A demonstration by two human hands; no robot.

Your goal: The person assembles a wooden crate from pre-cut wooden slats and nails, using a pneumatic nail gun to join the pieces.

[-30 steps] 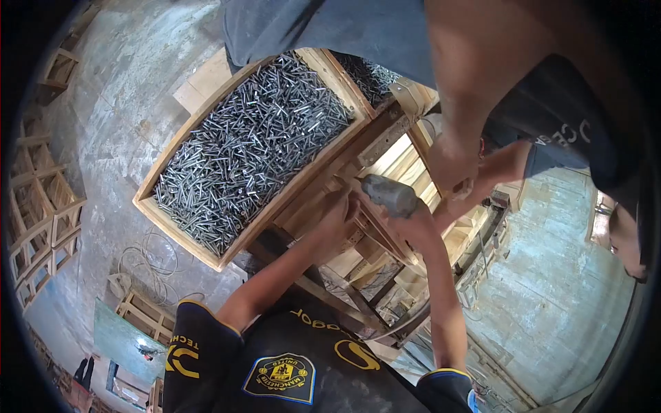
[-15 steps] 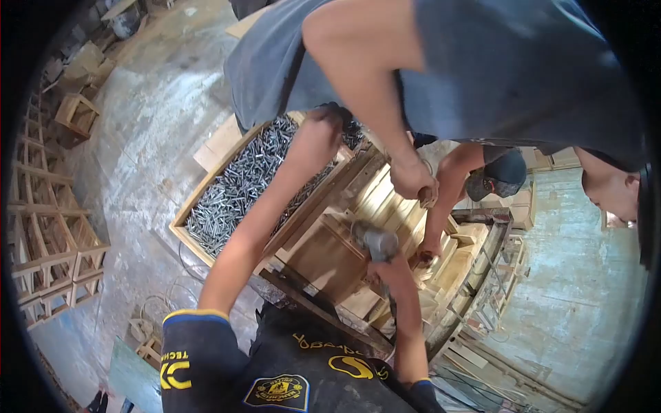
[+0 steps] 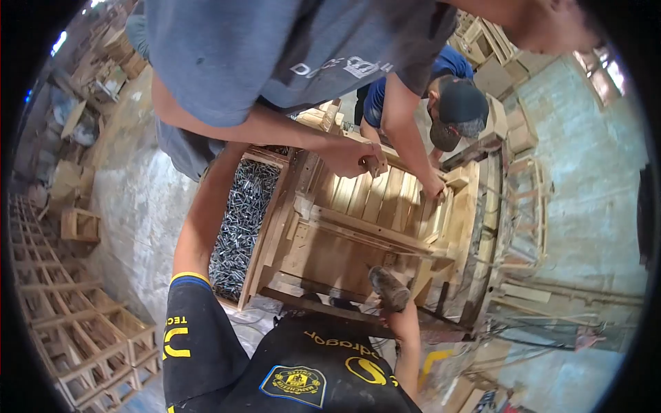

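Observation:
My right hand (image 3: 398, 315) is wrapped round a grey, rounded power driver (image 3: 390, 289), held low over the near side of a wooden frame (image 3: 365, 230). The driver's narrow tip points away from me, toward the frame's lower panel. My left forearm (image 3: 203, 220) reaches up along a wooden box (image 3: 261, 265) full of loose metal screws or bolts (image 3: 241, 227). A co-worker's arm covers my left hand, so its fingers are hidden. Pale slats (image 3: 372, 196) run across the far part of the frame.
A co-worker in a grey shirt (image 3: 296, 62) leans over the frame, both hands near the slats. Behind, another person in a dark cap (image 3: 463, 107) bends down. Metal bench rails (image 3: 482, 275) edge the work on the right. Stacked wooden frames (image 3: 82, 316) stand at left.
My view has shifted. My left hand, earlier visible above the fastener box, has gone behind the co-worker's arm. The driver has moved down, nearer to me. The co-worker leans further across to the left.

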